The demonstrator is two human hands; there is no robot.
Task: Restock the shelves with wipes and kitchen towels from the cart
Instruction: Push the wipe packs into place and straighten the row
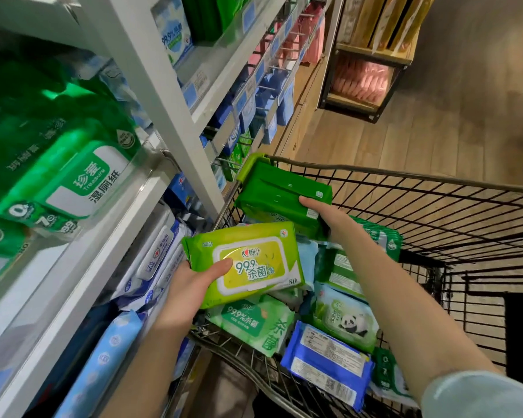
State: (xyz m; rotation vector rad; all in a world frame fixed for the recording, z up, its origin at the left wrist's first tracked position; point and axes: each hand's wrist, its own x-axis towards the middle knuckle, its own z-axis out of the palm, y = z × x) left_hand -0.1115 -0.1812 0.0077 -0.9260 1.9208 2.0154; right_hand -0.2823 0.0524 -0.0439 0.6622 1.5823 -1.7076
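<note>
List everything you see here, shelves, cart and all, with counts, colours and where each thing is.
lime-green lidded wipes pack: one, lime-green, above the cart
dark green plastic wipes pack: one, dark green, over the cart's far corner
blue rectangular wipes pack: one, blue, lying in the cart
panda-print wipes pack: one, pale green, in the cart
black wire shopping cart: one, black, right of the shelves
white metal shelves: one unit, white, left side
wooden rack: one, brown, far end
left hand: one, gripping the lime-green pack
right hand: one, gripping the dark green pack
</note>
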